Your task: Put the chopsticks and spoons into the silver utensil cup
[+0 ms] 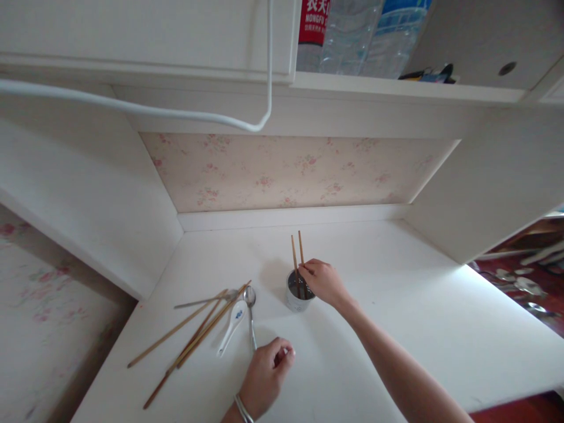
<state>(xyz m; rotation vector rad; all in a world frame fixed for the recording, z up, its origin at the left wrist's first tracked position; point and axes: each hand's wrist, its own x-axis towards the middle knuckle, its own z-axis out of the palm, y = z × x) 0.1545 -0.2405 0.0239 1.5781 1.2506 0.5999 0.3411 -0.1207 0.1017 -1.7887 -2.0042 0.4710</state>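
A round cup with a dark inside (299,299) stands on the white desk, two wooden chopsticks (295,255) upright in it. My right hand (324,281) is at the cup's right rim, its fingers pinched on the right-hand chopstick. Closer to me, my left hand (268,370) rests curled near the desk surface with nothing visible in it. Just left of it lie a metal spoon (249,296) and a white ceramic spoon (233,323). Several loose chopsticks (170,333) lie crossed farther left, along with another metal utensil (194,304).
White side panels (484,176) flank the desk (374,252). Above, a shelf (396,88) holds plastic water bottles (352,38). A white cable (176,114) hangs across the upper left. Flowered wallpaper (286,170) covers the back.
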